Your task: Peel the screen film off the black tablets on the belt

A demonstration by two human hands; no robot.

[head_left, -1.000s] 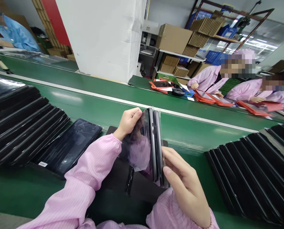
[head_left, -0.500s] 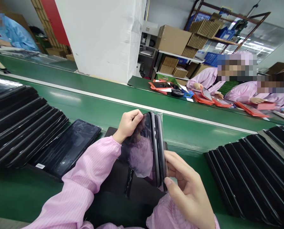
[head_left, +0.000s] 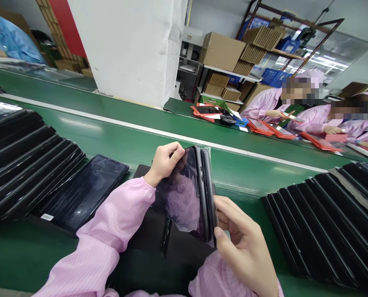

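Note:
Upright between my hands is a dark tablet [head_left: 184, 194] with a glossy screen that mirrors a pink sleeve. Its edge with the ports faces right, and a second dark slab in clear film lies against its back; whether that is a case or another tablet, I cannot tell. My left hand [head_left: 167, 161] is closed on the far left edge, thumb on the screen side. My right hand [head_left: 241, 239] has thumb and fingertips at the near right edge, pinching the filmed layer. Beneath lies a flat black cover [head_left: 143, 235], partly hidden by my arm.
Left of me a tablet [head_left: 85, 189] lies screen up beside a leaning row of black cases [head_left: 32, 161]. Another leaning row of black cases [head_left: 323, 222] stands at right. Beyond the green bench [head_left: 134, 144], co-workers in pink [head_left: 264, 103] handle red-cased tablets near a white pillar [head_left: 131, 49].
My hands and the tablet hold nearly the same pose. The view has shifted slightly. Across the bench, a co-worker has lifted a tablet from the red stack.

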